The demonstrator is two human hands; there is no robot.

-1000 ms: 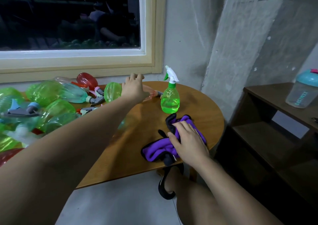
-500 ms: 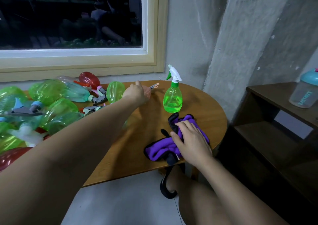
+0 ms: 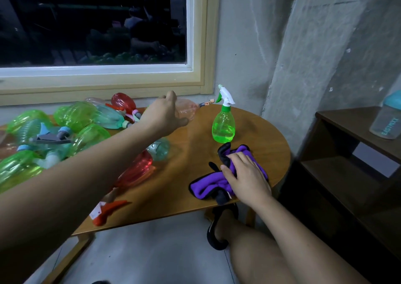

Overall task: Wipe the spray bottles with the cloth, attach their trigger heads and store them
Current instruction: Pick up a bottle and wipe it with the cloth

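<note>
A round wooden table (image 3: 195,192) stands against a rough concrete wall, under a dark window. Seen from the person's own head, both bare arms reach out over it.

The left hand (image 3: 162,114) stretches to the far edge. Its fingers curve over a pale pink bottle (image 3: 187,112) lying on its side, with the thumb beneath. The bottle is blurred, so the grip looks closed round it but may be only partly so. A small trigger head (image 3: 206,104) shows at the bottle's neck, pointing away.

The right hand (image 3: 245,175) rests on a bunched purple cloth (image 3: 206,187) at the near right edge. Its fingers are loosely bent and lie on top of the cloth. This probably keeps the cloth ready to wipe the bottle the other hand fetches.

Just beyond the cloth, a green spray bottle (image 3: 223,127) stands upright with its white trigger head on. It stands apart from the rest and looks finished.

On the left lies a heap of green, blue and red bottles (image 3: 71,118), most on their sides. A red bottle (image 3: 136,171) lies nearer, and a loose orange trigger head (image 3: 106,212) sits by the front edge.

To the right is a dark wooden shelf unit (image 3: 338,171), likely where bottles get stored. A capped drinks shaker (image 3: 386,123) stands on top.
</note>
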